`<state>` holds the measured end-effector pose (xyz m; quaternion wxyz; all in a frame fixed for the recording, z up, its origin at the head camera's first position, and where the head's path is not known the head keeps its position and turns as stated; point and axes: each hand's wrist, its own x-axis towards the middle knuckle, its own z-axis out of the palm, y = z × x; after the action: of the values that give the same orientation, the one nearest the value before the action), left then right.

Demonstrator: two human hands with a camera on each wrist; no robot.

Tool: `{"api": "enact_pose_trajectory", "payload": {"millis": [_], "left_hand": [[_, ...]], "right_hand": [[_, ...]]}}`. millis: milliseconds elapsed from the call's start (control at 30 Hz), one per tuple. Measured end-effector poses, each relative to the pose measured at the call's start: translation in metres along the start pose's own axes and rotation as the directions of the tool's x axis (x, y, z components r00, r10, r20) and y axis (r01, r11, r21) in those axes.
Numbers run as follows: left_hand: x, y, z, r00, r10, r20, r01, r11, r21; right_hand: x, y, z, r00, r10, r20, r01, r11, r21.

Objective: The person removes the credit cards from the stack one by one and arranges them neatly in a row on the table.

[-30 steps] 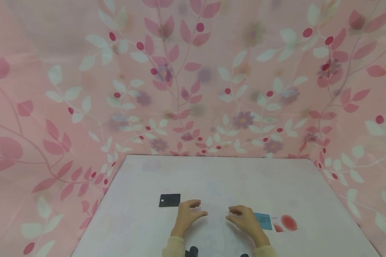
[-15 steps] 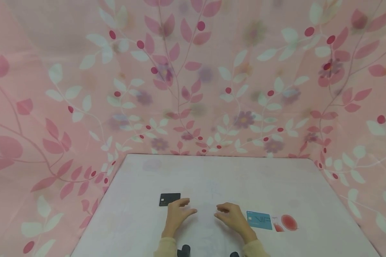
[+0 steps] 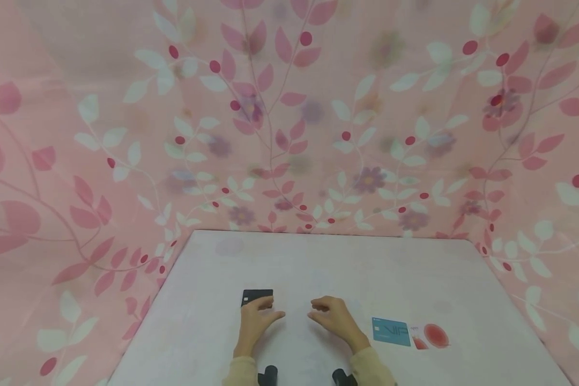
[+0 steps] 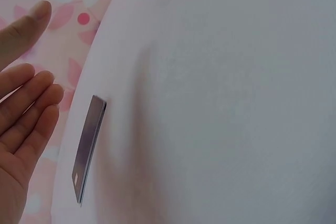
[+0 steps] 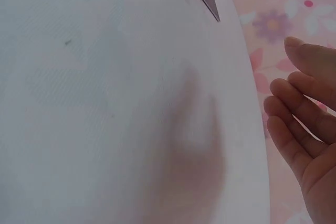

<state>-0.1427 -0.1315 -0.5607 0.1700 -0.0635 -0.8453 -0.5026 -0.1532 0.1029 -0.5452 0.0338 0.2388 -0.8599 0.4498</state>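
My left hand [image 3: 255, 324] hovers over the table with loosely bent fingers and thumb apart, holding nothing. In the head view it covers the lower part of a black chip card [image 3: 257, 294]. The same black card [image 4: 86, 150] lies flat beyond the fingers [image 4: 39, 124] in the left wrist view. My right hand [image 3: 336, 321] faces the left one across a gap, its fingers relaxed and nothing in it. To its right lies a blue card [image 3: 391, 332] marked "VIP". Beside that is a white card with red round shapes [image 3: 436, 336].
The white table [image 3: 328, 262] ends at a pink floral curtain [image 3: 289, 118] behind and at both sides. Dark wrist devices [image 3: 268, 375] show below the hands. Soft hand shadows fall on the tabletop in the wrist views.
Both hands have moved left. The left hand now overlaps the black card, and the right hand has uncovered the blue card. The cards lie where they were.
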Motion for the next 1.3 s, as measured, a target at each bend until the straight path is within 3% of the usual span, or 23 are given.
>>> {"api": "enact_pose_trajectory", "payload": {"millis": [133,300,633,1067,1300], "left_hand": [[0.002,-0.001,-0.005,1.0,-0.022,0.004,0.021,1.0,0.011],[0.003,-0.003,-0.012,0.999,-0.043,0.003,0.043,0.999,0.028],[0.01,-0.018,-0.023,0.998,0.022,-0.064,-0.018,0.998,0.063],[0.015,-0.034,-0.041,0.992,-0.041,-0.12,0.051,0.995,0.085],[0.018,-0.045,-0.045,0.988,-0.02,-0.154,0.04,0.99,0.134]], "right_hand": [[0.007,-0.002,0.004,1.0,0.018,0.013,-0.017,1.0,-0.006],[0.014,-0.003,0.008,1.0,-0.029,0.004,0.029,0.999,0.017],[0.028,-0.004,0.017,0.999,-0.027,0.028,0.026,0.999,0.022],[0.046,-0.007,0.024,0.999,-0.01,0.046,0.008,0.999,0.036],[0.062,-0.007,0.034,0.999,-0.021,0.035,0.019,0.998,0.061]]}}
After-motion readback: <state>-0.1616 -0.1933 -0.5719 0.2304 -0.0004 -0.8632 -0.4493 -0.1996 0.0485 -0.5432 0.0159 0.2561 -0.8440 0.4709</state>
